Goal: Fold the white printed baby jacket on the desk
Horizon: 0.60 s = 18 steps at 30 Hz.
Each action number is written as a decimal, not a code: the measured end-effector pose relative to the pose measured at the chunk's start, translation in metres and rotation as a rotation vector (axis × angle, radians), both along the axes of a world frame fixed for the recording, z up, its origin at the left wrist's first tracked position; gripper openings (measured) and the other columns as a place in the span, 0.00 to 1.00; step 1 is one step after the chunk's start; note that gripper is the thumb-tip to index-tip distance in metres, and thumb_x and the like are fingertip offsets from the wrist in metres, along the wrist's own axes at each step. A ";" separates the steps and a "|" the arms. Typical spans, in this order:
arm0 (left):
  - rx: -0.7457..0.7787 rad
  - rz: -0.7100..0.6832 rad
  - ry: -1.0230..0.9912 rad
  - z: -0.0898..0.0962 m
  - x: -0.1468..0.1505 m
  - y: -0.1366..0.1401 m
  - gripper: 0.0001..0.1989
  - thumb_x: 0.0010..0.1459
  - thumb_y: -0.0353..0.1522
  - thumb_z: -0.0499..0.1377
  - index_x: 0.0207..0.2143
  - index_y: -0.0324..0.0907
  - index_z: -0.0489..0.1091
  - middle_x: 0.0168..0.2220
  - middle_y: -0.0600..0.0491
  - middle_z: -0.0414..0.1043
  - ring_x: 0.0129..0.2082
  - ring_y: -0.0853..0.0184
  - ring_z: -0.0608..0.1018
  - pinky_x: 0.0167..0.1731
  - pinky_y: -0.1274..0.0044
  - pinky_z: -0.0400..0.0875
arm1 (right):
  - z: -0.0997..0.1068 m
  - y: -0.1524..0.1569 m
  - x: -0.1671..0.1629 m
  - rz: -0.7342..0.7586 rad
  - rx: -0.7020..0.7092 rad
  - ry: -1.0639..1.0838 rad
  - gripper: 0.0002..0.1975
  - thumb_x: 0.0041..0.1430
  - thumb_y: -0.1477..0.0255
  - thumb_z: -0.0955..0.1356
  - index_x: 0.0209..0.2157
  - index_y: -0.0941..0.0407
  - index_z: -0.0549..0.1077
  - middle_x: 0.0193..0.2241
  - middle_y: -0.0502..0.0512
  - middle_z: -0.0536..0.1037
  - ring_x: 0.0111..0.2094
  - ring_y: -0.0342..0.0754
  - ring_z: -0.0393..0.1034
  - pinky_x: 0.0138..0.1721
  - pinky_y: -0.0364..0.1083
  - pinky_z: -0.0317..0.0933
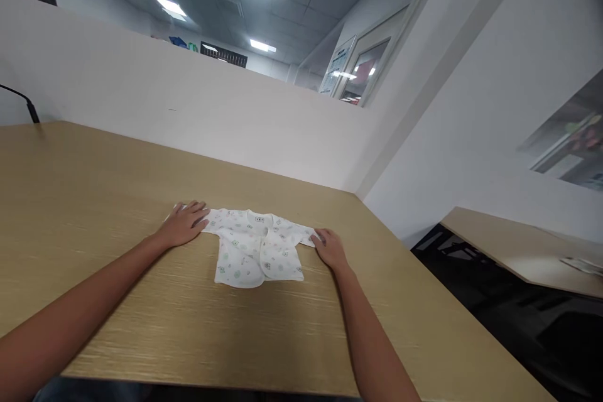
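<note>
A small white baby shirt (pixel 240 251) with a scattered print lies front side up on the wooden table, its sleeves stretched out to both sides. My left hand (pixel 183 225) rests flat over the sleeve on the left, fingers spread and covering much of its end. At the opposite cuff, my right hand (pixel 331 248) touches the sleeve's end with its fingertips, thumb and fingers slightly apart. The shirt's two front panels overlap near the middle, and a small label shows inside the neckline.
The wooden table (pixel 141 320) meets a low white partition (pixel 211 119) at the back and a white wall (pixel 447 125) on the right. A black cable (pixel 31 107) stands at the far left. Beyond the table's right edge is another tabletop (pixel 509 245).
</note>
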<state>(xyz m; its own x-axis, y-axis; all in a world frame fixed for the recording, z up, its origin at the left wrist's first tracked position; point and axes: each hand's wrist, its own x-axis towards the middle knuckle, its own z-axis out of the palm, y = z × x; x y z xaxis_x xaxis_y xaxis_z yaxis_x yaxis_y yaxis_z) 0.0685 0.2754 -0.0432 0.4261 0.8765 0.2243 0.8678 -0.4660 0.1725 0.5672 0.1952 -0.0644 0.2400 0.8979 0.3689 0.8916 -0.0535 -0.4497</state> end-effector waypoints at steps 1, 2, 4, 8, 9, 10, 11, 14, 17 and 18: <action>0.013 0.004 -0.010 0.000 0.003 -0.004 0.30 0.69 0.47 0.41 0.65 0.46 0.65 0.71 0.48 0.55 0.72 0.54 0.55 0.68 0.54 0.45 | -0.001 0.001 -0.003 -0.014 0.010 -0.034 0.25 0.62 0.58 0.64 0.54 0.58 0.76 0.56 0.63 0.73 0.60 0.58 0.62 0.66 0.56 0.48; 0.018 0.013 -0.017 0.000 0.007 -0.008 0.29 0.69 0.46 0.41 0.64 0.46 0.66 0.70 0.49 0.56 0.71 0.55 0.56 0.68 0.55 0.46 | -0.001 0.001 -0.007 -0.026 0.020 -0.060 0.26 0.63 0.58 0.63 0.55 0.58 0.75 0.58 0.63 0.72 0.62 0.58 0.61 0.67 0.56 0.47; 0.007 0.056 -0.020 0.000 0.016 -0.016 0.29 0.69 0.46 0.42 0.63 0.44 0.67 0.70 0.47 0.58 0.71 0.54 0.57 0.68 0.55 0.48 | 0.001 0.000 -0.015 -0.028 0.023 -0.067 0.27 0.64 0.59 0.62 0.57 0.61 0.74 0.60 0.65 0.71 0.63 0.57 0.61 0.67 0.54 0.48; -0.049 0.163 0.023 -0.002 0.032 -0.029 0.33 0.68 0.47 0.42 0.65 0.38 0.63 0.70 0.42 0.55 0.71 0.47 0.56 0.67 0.54 0.50 | 0.002 0.000 -0.030 0.055 -0.128 -0.045 0.28 0.67 0.60 0.59 0.60 0.62 0.70 0.62 0.65 0.69 0.64 0.55 0.62 0.66 0.51 0.51; -0.069 0.174 0.034 -0.002 0.034 -0.030 0.34 0.68 0.48 0.41 0.67 0.37 0.60 0.71 0.42 0.52 0.71 0.46 0.54 0.68 0.54 0.49 | 0.002 0.000 -0.033 0.072 -0.177 -0.067 0.29 0.68 0.60 0.58 0.62 0.61 0.69 0.65 0.64 0.66 0.66 0.55 0.58 0.68 0.52 0.49; -0.091 0.176 0.044 -0.002 0.035 -0.031 0.36 0.68 0.49 0.40 0.69 0.37 0.57 0.72 0.43 0.49 0.72 0.46 0.52 0.68 0.54 0.47 | 0.002 0.000 -0.035 0.081 -0.222 -0.096 0.29 0.69 0.59 0.58 0.65 0.60 0.66 0.67 0.63 0.62 0.69 0.56 0.54 0.69 0.54 0.46; -0.113 0.173 0.051 -0.002 0.035 -0.030 0.37 0.68 0.50 0.39 0.70 0.38 0.55 0.73 0.44 0.47 0.72 0.47 0.50 0.68 0.53 0.45 | 0.001 0.000 -0.037 0.079 -0.259 -0.125 0.30 0.70 0.58 0.57 0.67 0.59 0.63 0.69 0.62 0.58 0.71 0.57 0.49 0.70 0.57 0.42; -0.167 0.180 0.052 -0.001 0.030 -0.026 0.37 0.68 0.50 0.35 0.72 0.41 0.50 0.74 0.49 0.44 0.73 0.51 0.48 0.69 0.53 0.42 | 0.001 0.000 -0.040 0.028 -0.319 -0.171 0.32 0.72 0.56 0.53 0.69 0.59 0.58 0.71 0.62 0.52 0.72 0.60 0.43 0.70 0.62 0.39; -0.151 0.218 0.052 -0.002 0.026 -0.021 0.37 0.68 0.50 0.35 0.71 0.40 0.51 0.74 0.48 0.45 0.73 0.51 0.48 0.69 0.53 0.42 | 0.004 -0.002 -0.041 0.016 -0.257 -0.161 0.33 0.72 0.58 0.54 0.68 0.65 0.58 0.70 0.68 0.53 0.72 0.60 0.42 0.70 0.60 0.40; -0.136 0.224 0.055 -0.003 0.025 -0.020 0.37 0.68 0.50 0.35 0.71 0.39 0.51 0.74 0.47 0.46 0.73 0.50 0.48 0.69 0.53 0.42 | 0.005 -0.003 -0.043 0.032 -0.215 -0.144 0.33 0.72 0.59 0.55 0.67 0.67 0.59 0.70 0.70 0.54 0.72 0.60 0.43 0.70 0.59 0.40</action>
<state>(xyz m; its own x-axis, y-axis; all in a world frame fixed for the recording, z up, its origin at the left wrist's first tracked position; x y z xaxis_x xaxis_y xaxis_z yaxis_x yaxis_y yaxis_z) 0.0934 0.2555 -0.0460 0.2262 0.9708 0.0802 0.9566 -0.2369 0.1698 0.5245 0.1919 -0.0589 0.1693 0.9657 0.1967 0.9484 -0.1054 -0.2991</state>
